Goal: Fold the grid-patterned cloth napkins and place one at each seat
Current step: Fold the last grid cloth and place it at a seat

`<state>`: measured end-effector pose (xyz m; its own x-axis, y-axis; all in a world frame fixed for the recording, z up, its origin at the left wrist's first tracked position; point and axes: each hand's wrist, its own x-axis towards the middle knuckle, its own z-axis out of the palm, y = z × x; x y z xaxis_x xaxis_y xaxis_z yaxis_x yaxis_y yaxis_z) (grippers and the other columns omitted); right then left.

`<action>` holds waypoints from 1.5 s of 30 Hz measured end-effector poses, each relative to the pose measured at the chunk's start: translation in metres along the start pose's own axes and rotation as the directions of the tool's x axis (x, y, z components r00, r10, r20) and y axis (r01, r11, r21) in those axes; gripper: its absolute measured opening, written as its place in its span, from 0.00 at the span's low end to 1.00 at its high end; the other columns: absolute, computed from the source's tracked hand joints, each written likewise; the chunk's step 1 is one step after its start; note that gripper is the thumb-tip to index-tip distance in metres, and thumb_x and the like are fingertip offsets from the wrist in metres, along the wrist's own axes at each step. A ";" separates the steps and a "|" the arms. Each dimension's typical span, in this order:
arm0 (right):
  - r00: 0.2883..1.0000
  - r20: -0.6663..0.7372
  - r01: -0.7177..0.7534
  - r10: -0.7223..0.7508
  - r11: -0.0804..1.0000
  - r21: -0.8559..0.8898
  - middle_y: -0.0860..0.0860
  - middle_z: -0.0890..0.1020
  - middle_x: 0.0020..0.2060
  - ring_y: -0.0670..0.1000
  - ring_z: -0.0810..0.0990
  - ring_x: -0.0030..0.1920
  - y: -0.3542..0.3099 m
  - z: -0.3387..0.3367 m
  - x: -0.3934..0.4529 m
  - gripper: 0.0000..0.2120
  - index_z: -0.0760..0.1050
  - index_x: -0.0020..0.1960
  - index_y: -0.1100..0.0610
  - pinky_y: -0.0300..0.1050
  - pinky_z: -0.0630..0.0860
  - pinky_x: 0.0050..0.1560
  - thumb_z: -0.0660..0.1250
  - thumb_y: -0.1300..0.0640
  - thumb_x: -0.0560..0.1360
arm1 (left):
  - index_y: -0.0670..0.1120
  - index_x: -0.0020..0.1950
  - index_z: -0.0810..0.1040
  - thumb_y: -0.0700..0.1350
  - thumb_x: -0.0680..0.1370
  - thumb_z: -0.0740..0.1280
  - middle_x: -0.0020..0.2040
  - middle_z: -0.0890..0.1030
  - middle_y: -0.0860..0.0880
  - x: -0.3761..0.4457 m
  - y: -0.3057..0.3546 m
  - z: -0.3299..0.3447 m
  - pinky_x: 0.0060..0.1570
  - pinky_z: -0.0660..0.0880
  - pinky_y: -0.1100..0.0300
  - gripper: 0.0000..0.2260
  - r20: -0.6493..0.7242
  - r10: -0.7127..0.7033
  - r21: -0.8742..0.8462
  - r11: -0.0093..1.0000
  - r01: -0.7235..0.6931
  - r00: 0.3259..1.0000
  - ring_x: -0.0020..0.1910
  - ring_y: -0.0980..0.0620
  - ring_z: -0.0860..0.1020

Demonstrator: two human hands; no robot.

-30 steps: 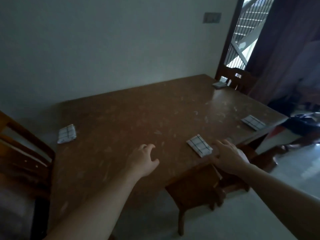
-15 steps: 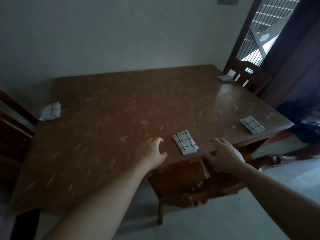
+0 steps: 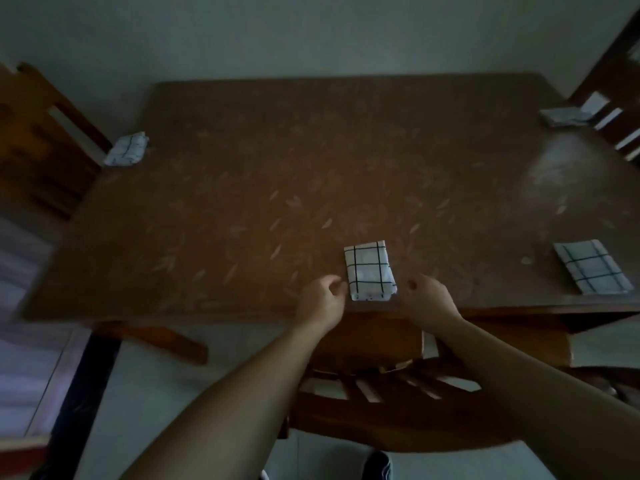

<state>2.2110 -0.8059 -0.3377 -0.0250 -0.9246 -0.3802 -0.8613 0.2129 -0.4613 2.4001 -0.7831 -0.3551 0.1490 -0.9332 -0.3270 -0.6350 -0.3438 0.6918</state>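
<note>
A folded white napkin with a black grid (image 3: 369, 270) lies near the front edge of the brown wooden table (image 3: 311, 174). My left hand (image 3: 323, 301) is at its left side, fingers curled, fingertips close to or touching its edge. My right hand (image 3: 429, 299) rests just right of it, fingers bent, holding nothing. Another folded grid napkin (image 3: 591, 266) lies at the front right. A third (image 3: 126, 149) sits at the left end, and one more (image 3: 562, 116) at the far right corner.
A wooden chair (image 3: 381, 386) is tucked under the table below my arms. Another chair (image 3: 38, 133) stands at the left end and one (image 3: 620, 95) at the far right. A pale wall runs behind the table.
The view has swung so I face the table's front edge squarely. Both hands have closed in on the nearest napkin, one on each side.
</note>
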 end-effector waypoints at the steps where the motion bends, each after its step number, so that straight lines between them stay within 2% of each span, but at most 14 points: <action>1: 1.000 0.001 -0.019 0.019 0.998 0.054 0.53 0.79 0.38 0.52 0.76 0.39 0.003 0.003 0.007 0.08 0.75 0.40 0.60 0.41 0.70 0.32 0.61 0.59 0.75 | 0.45 0.69 0.75 0.50 0.82 0.62 0.65 0.78 0.46 0.003 0.001 0.007 0.53 0.73 0.61 0.17 -0.013 -0.014 -0.016 1.000 0.013 1.000 0.60 0.47 0.78; 5: 0.997 -0.015 -0.065 0.069 0.976 0.206 0.52 0.78 0.30 0.48 0.71 0.28 0.009 0.013 0.026 0.13 0.76 0.37 0.62 0.40 0.70 0.27 0.65 0.54 0.76 | 0.44 0.64 0.78 0.48 0.81 0.65 0.60 0.81 0.46 0.016 0.002 0.028 0.51 0.74 0.62 0.14 -0.041 -0.082 -0.072 0.994 0.079 0.996 0.57 0.49 0.79; 8: 0.997 -0.056 -0.038 0.051 0.976 0.215 0.48 0.73 0.24 0.45 0.68 0.25 0.009 0.013 0.035 0.15 0.74 0.32 0.61 0.37 0.67 0.26 0.68 0.55 0.75 | 0.45 0.60 0.81 0.48 0.78 0.68 0.55 0.84 0.47 0.023 -0.001 0.038 0.53 0.79 0.56 0.12 -0.069 -0.136 -0.119 0.985 0.127 0.988 0.51 0.50 0.82; 12: 0.998 -0.044 -0.035 0.046 0.973 0.226 0.51 0.81 0.28 0.47 0.75 0.27 0.008 0.012 0.041 0.11 0.80 0.38 0.64 0.39 0.73 0.28 0.70 0.57 0.74 | 0.45 0.59 0.81 0.47 0.77 0.70 0.54 0.83 0.48 0.027 -0.003 0.042 0.51 0.79 0.58 0.12 -0.091 -0.182 -0.140 0.976 0.168 0.979 0.51 0.52 0.81; 16: 0.998 -0.023 -0.044 0.051 0.970 0.238 0.52 0.83 0.32 0.52 0.82 0.33 0.004 0.015 0.042 0.08 0.82 0.38 0.63 0.47 0.82 0.37 0.70 0.59 0.74 | 0.45 0.57 0.81 0.48 0.76 0.72 0.51 0.84 0.48 0.029 -0.007 0.037 0.42 0.77 0.62 0.12 -0.091 -0.202 -0.139 0.972 0.188 0.975 0.46 0.52 0.82; 19: 0.999 -0.010 -0.050 0.054 0.970 0.238 0.53 0.84 0.34 0.52 0.83 0.35 0.000 0.020 0.041 0.08 0.83 0.39 0.62 0.48 0.82 0.37 0.70 0.59 0.73 | 0.46 0.56 0.81 0.49 0.75 0.72 0.50 0.83 0.49 0.028 -0.012 0.030 0.36 0.73 0.65 0.11 -0.101 -0.213 -0.126 0.972 0.200 0.972 0.45 0.53 0.81; 24: 1.000 -0.015 0.019 -0.016 0.981 0.195 0.51 0.84 0.32 0.47 0.80 0.31 -0.003 0.028 0.040 0.09 0.83 0.36 0.59 0.36 0.75 0.26 0.69 0.60 0.73 | 0.46 0.56 0.80 0.48 0.76 0.72 0.50 0.83 0.48 0.025 -0.018 0.026 0.45 0.79 0.57 0.11 -0.103 -0.222 -0.128 0.970 0.208 0.970 0.48 0.50 0.82; 29: 0.999 -0.018 0.035 -0.032 0.983 0.179 0.54 0.84 0.33 0.49 0.80 0.32 0.005 0.028 0.041 0.09 0.83 0.36 0.61 0.37 0.75 0.28 0.68 0.60 0.73 | 0.46 0.54 0.80 0.48 0.75 0.72 0.49 0.83 0.48 0.022 -0.015 0.030 0.47 0.80 0.55 0.10 -0.099 -0.194 -0.108 0.977 0.183 0.976 0.47 0.50 0.81; 32: 0.999 -0.024 0.053 -0.049 0.983 0.177 0.51 0.84 0.34 0.46 0.80 0.32 0.011 0.025 0.039 0.08 0.83 0.39 0.57 0.35 0.74 0.29 0.68 0.57 0.74 | 0.47 0.56 0.78 0.52 0.76 0.70 0.48 0.79 0.52 0.018 -0.008 0.027 0.45 0.77 0.58 0.13 -0.129 -0.148 -0.076 0.987 0.139 0.981 0.47 0.53 0.78; 35: 0.996 -0.050 0.075 -0.069 0.986 0.147 0.46 0.82 0.35 0.46 0.81 0.34 0.016 0.005 0.031 0.06 0.80 0.43 0.51 0.43 0.80 0.35 0.66 0.52 0.73 | 0.51 0.58 0.76 0.54 0.77 0.67 0.51 0.77 0.55 0.010 0.009 0.015 0.45 0.75 0.59 0.12 -0.152 -0.062 0.060 0.996 0.071 0.986 0.49 0.54 0.76; 37: 0.990 -0.106 0.096 -0.089 0.994 0.057 0.44 0.81 0.37 0.49 0.80 0.37 0.020 -0.023 0.019 0.07 0.76 0.44 0.50 0.46 0.79 0.37 0.62 0.48 0.73 | 0.53 0.61 0.75 0.54 0.76 0.68 0.56 0.77 0.54 0.005 0.029 0.003 0.49 0.77 0.55 0.15 -0.135 0.019 0.182 0.983 0.006 0.991 0.52 0.52 0.76; 40: 0.972 -0.199 0.114 -0.126 0.991 -0.071 0.45 0.77 0.45 0.51 0.79 0.47 0.035 -0.074 -0.002 0.12 0.75 0.51 0.46 0.46 0.74 0.44 0.60 0.44 0.72 | 0.55 0.66 0.72 0.56 0.74 0.67 0.62 0.75 0.52 -0.001 0.068 -0.010 0.57 0.75 0.50 0.21 -0.060 0.172 0.367 0.920 -0.138 0.983 0.59 0.50 0.74; 42: 0.966 -0.248 0.037 -0.074 0.988 -0.152 0.47 0.77 0.50 0.54 0.78 0.54 0.051 -0.105 -0.019 0.15 0.74 0.55 0.48 0.49 0.75 0.50 0.60 0.43 0.72 | 0.55 0.69 0.69 0.58 0.74 0.67 0.66 0.72 0.51 -0.006 0.097 -0.012 0.62 0.71 0.50 0.25 0.013 0.264 0.456 0.857 -0.241 0.964 0.64 0.48 0.71; 45: 0.940 -0.340 -0.085 0.012 0.976 -0.199 0.50 0.78 0.56 0.55 0.76 0.57 0.084 -0.145 -0.056 0.12 0.73 0.56 0.48 0.52 0.74 0.54 0.59 0.46 0.75 | 0.55 0.73 0.65 0.63 0.74 0.66 0.71 0.68 0.51 -0.018 0.143 0.000 0.66 0.67 0.49 0.30 0.102 0.375 0.531 0.763 -0.369 0.921 0.69 0.46 0.68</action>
<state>2.0662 -0.7821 -0.2385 -0.2066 -0.9743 -0.0902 -0.9399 0.2232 -0.2582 2.3065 -0.8149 -0.2505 -0.1783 -0.9781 -0.1075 -0.9418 0.1380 0.3065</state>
